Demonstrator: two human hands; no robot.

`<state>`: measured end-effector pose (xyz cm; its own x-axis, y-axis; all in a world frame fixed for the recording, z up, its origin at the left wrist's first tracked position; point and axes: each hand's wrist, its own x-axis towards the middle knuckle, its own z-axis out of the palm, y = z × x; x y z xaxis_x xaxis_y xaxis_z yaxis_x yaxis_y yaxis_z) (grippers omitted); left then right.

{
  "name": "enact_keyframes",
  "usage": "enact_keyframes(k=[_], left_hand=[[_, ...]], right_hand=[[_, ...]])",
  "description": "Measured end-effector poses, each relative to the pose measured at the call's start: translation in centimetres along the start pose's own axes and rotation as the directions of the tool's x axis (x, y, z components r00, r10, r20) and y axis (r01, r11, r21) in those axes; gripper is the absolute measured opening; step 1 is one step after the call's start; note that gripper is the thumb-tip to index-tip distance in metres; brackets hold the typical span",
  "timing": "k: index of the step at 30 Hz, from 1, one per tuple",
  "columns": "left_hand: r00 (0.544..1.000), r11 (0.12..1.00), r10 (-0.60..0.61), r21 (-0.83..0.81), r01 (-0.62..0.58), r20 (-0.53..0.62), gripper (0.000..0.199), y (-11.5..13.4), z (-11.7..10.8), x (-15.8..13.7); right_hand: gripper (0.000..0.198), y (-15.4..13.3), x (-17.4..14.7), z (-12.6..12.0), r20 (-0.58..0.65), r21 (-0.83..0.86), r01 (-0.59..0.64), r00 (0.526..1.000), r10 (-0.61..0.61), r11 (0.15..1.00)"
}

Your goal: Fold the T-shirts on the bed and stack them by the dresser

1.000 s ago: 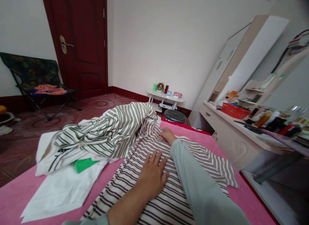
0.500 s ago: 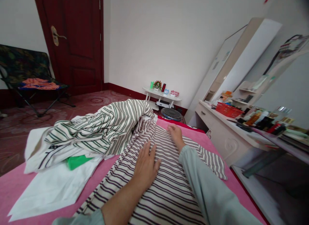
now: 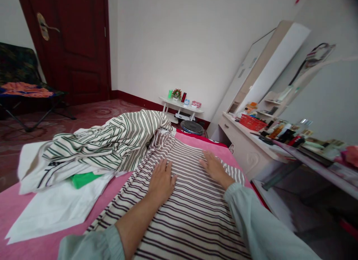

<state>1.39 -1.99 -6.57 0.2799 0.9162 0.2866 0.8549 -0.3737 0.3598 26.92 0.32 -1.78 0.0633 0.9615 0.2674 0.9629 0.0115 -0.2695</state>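
A striped shirt [image 3: 192,204], cream with dark lines, lies spread over the pink bed cover [image 3: 192,139]. My left hand [image 3: 161,181] rests flat on the left half of the cloth, fingers stretched forward. Toward the far right side of the same garment is my right hand [image 3: 214,167], palm down with the fingers extended. Neither hand grips anything. One sleeve [image 3: 236,173] sticks out to the right beyond my right hand; the collar end is bunched at the far left.
Left of the shirt sits a heap of green-striped clothing [image 3: 120,140] over white garments [image 3: 56,211] with a green patch [image 3: 84,179]. A dressing table [image 3: 246,140] with bottles and a red basket [image 3: 252,122] stands on the right. A folding chair [image 3: 25,88] is at the left.
My right hand has come down from a curled, raised pose to lie flat on the shirt, farther right. My left hand stays flat on the cloth. The view has shifted slightly.
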Motion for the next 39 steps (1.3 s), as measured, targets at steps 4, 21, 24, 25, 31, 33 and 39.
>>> enact_keyframes(k=[4,21,24,25,31,33,39], left_hand=[[1.000,1.000,0.005,0.011,-0.004,-0.011,0.056,-0.2,0.3,0.0],[0.998,0.995,0.065,0.077,-0.065,-0.005,0.050,-0.2,-0.3,-0.6],[0.997,0.995,0.082,0.050,-0.081,-0.008,0.046,-0.5,-0.2,-0.7],[0.996,0.996,0.084,0.039,-0.084,-0.008,0.045,-0.6,-0.3,-0.7],[0.944,0.997,0.030,0.081,-0.003,-0.329,0.052,-1.4,-2.3,0.3],[0.910,0.990,0.016,0.136,0.044,-0.413,0.061,-2.2,-3.2,1.3],[0.966,0.946,-0.073,0.291,0.146,-0.247,0.074,-4.9,-3.9,5.6]], right_hand=[[0.062,-1.3,-8.2,-0.1,0.129,-0.059,0.172,0.978,-0.163,0.983],[0.049,-9.3,-8.1,2.6,0.027,0.063,-0.065,0.998,0.064,0.996],[0.044,-8.7,-8.3,4.8,-0.006,0.087,-0.083,0.996,0.083,0.993],[0.042,-8.2,-8.3,5.0,-0.028,0.105,-0.073,0.997,0.077,0.992],[0.027,-6.6,-8.1,4.9,-0.138,0.253,0.018,0.990,0.018,0.967],[0.027,-6.6,-8.1,5.1,-0.162,0.267,0.020,0.986,0.024,0.964],[0.024,-6.7,-8.2,5.3,-0.209,0.294,0.050,0.978,0.013,0.954]])
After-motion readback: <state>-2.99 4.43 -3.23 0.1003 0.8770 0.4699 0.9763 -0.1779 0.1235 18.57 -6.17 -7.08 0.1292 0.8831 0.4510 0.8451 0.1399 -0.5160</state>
